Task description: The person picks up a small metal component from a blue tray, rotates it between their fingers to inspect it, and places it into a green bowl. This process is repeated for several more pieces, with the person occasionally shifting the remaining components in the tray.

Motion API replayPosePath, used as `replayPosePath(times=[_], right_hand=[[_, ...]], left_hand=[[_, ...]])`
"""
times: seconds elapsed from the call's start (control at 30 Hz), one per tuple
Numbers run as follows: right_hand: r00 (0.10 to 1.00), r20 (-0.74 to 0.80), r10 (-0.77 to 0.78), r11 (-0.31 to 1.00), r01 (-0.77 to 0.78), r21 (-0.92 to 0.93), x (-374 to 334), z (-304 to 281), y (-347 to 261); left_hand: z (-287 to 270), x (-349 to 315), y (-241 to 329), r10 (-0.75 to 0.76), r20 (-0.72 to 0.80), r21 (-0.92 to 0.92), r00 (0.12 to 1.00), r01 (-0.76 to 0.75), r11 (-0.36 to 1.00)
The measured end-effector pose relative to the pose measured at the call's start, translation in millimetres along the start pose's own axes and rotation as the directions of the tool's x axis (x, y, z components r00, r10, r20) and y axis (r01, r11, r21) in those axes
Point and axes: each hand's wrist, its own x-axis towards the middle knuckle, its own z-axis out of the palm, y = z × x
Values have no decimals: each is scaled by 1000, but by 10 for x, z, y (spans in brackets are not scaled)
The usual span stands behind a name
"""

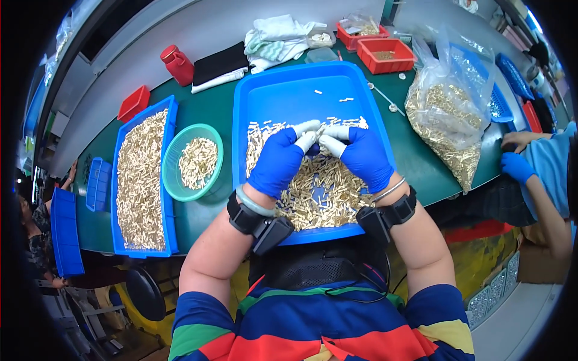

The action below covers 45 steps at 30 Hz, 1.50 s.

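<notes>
Over a large blue tray (283, 90) my two hands meet, fingertips nearly touching. Both wear blue gloves with white covers on the fingertips. The fingers of my left hand (278, 161) are pinched together, and so are those of my right hand (365, 157). Whatever sits between the fingertips is too small and covered to make out. Beneath them, many small gold-coloured metal pieces (322, 201) are heaped in the near half of the tray; a few lie scattered at its far end.
Left of the tray stand a green basket (168, 162) and a long blue tray (173, 129), both holding similar pieces. A clear bag (448, 120) of pieces leans on the right. Red bins (385, 65), cloths (280, 37) and a red jug (176, 65) line the back. A co-worker's gloved hand (518, 166) is at right.
</notes>
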Motion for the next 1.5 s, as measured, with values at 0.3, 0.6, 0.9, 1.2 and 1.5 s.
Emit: replayPosePath(times=[0.3,0.6,0.9,1.2,1.5], right_hand=[[992,2,-125,980,124,-154,-38,6,-79],[848,-94,-521,769,419,-482,38,55,180],[856,28,-516,745,464,-479,63,-14,157],[960,-55,-274,942,257,-217,82,-59,150],[829,-15,-560,745,495,-447,14,41,73]], left_hand=[[-34,-80,-102,-134,146,-177,980,159,971],[-32,-74,-61,-223,211,-311,952,281,908],[-68,-48,-86,-252,269,-279,930,325,904],[-86,-11,-104,-215,38,-313,976,216,925],[-174,-1,-212,-201,11,-423,979,187,886]])
